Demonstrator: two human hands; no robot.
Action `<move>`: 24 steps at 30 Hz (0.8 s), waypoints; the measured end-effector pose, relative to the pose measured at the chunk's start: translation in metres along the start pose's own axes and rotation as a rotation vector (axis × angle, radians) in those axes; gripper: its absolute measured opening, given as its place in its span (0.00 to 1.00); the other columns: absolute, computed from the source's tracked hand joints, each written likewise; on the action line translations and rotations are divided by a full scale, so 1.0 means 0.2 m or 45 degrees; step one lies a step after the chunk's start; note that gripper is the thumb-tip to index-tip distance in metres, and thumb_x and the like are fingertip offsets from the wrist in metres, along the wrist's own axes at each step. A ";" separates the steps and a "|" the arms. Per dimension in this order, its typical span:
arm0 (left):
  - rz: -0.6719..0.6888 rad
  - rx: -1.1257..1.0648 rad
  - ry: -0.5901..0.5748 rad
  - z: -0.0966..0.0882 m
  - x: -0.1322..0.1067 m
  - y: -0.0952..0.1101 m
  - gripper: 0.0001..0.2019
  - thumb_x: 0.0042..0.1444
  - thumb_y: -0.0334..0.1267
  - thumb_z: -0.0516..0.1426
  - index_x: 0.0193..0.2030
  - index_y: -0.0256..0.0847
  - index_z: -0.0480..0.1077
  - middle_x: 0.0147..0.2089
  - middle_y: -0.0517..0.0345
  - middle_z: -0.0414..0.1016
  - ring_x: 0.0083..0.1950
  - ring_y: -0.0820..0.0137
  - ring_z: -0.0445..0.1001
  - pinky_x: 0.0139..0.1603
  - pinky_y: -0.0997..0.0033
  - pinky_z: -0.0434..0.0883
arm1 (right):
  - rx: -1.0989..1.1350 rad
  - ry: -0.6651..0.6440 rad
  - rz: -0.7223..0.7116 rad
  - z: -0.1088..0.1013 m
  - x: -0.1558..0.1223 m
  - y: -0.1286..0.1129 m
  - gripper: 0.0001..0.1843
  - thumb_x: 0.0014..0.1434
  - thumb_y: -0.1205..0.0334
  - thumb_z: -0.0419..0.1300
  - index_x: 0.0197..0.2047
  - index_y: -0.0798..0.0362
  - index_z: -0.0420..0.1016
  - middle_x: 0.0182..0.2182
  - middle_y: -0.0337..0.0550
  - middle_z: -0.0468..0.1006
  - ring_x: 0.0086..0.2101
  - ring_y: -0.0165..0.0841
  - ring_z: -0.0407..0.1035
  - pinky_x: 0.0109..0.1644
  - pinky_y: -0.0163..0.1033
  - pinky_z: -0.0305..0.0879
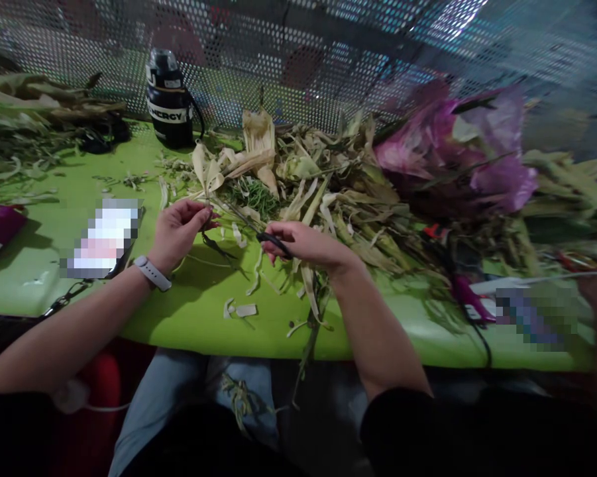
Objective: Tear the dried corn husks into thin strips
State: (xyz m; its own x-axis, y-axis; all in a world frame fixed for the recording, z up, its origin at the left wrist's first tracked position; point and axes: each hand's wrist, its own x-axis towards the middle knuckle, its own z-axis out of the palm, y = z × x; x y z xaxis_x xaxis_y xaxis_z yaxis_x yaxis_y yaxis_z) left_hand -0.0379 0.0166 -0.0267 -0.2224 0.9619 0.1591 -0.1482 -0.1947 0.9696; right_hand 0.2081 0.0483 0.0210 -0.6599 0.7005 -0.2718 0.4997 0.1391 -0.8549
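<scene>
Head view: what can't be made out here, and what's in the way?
All in the head view:
- Screen of the flat rectangular phone at left: pixelated.
- Interior of the crumpled pink plastic bag: obscured by its folds.
- Outer end of the purple box-like object: cut off by the left edge.
- Handles of the black-handled scissors: partly hidden by the right hand.

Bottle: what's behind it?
Behind the bottle rises the perforated screen, with only blurred shapes showing through its holes. The patch directly behind the bottle is covered, so I can't tell whether anything small sits there.
</scene>
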 end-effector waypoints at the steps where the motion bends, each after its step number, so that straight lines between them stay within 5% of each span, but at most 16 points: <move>1: 0.015 0.010 0.004 0.00 0.00 0.00 0.10 0.50 0.38 0.68 0.35 0.35 0.75 0.34 0.55 0.80 0.37 0.69 0.81 0.47 0.63 0.80 | 0.003 -0.021 0.004 0.02 0.02 0.01 0.24 0.53 0.40 0.66 0.37 0.54 0.72 0.29 0.40 0.77 0.27 0.28 0.67 0.31 0.35 0.60; 11: 0.070 0.002 -0.012 0.00 -0.01 -0.01 0.09 0.53 0.38 0.67 0.35 0.37 0.73 0.34 0.56 0.79 0.38 0.68 0.81 0.44 0.64 0.81 | 0.009 0.224 -0.065 0.15 0.12 0.04 0.24 0.51 0.40 0.66 0.33 0.51 0.66 0.25 0.36 0.71 0.26 0.29 0.63 0.30 0.36 0.56; 19: 0.059 -0.040 -0.092 0.00 -0.01 -0.01 0.12 0.50 0.41 0.68 0.34 0.36 0.73 0.34 0.56 0.80 0.36 0.69 0.81 0.41 0.66 0.82 | -1.046 0.642 -0.306 0.18 0.16 0.10 0.24 0.57 0.43 0.60 0.43 0.56 0.71 0.34 0.50 0.77 0.34 0.39 0.67 0.39 0.42 0.56; 24: 0.041 -0.002 -0.118 0.00 -0.01 -0.02 0.13 0.50 0.42 0.68 0.34 0.36 0.73 0.32 0.57 0.79 0.35 0.70 0.81 0.40 0.67 0.82 | -1.294 0.807 -0.427 0.18 0.16 0.13 0.26 0.61 0.41 0.55 0.43 0.59 0.73 0.34 0.53 0.77 0.35 0.42 0.67 0.40 0.44 0.55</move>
State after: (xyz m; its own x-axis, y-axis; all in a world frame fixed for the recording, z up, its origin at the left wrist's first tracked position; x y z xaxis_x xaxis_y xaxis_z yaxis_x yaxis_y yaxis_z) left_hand -0.0366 0.0160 -0.0313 -0.1366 0.9688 0.2066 -0.1439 -0.2258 0.9635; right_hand 0.1797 0.0499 -0.0268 -0.5930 0.7007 0.3967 0.7532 0.6569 -0.0345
